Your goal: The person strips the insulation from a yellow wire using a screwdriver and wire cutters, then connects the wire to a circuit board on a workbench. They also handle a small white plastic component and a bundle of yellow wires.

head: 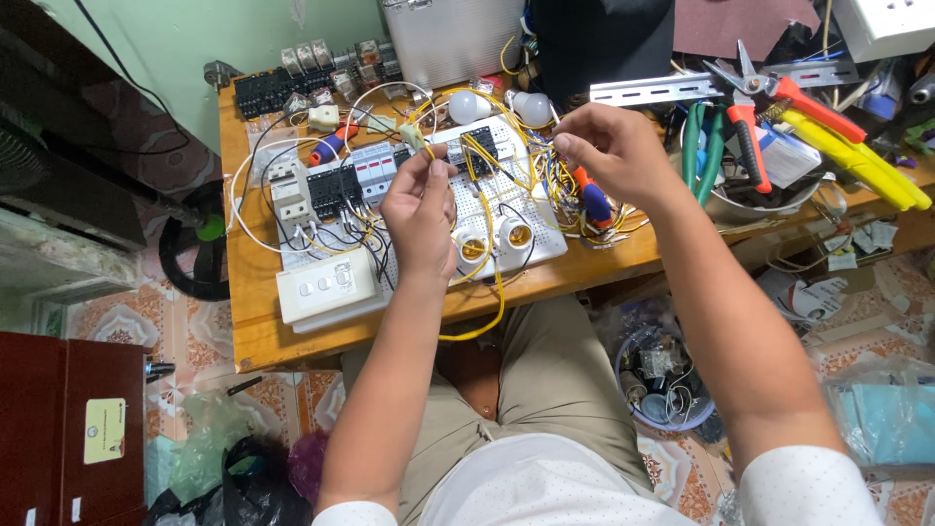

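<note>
Pinching a yellow wire, left hand grips it above the white perforated wiring board on the wooden table; wire loops down past the table edge. Right hand sits apart, fingers closed on thin yellow strands over the board's right end. Metal bowl holds pliers and cutters. Floor tub holds mixed small parts. Two bulbs lie behind the board.

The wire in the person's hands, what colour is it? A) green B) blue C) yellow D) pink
C: the wire stretched between the left hand and the right hand is yellow, and it loops down over the edge of the wooden table.
</note>
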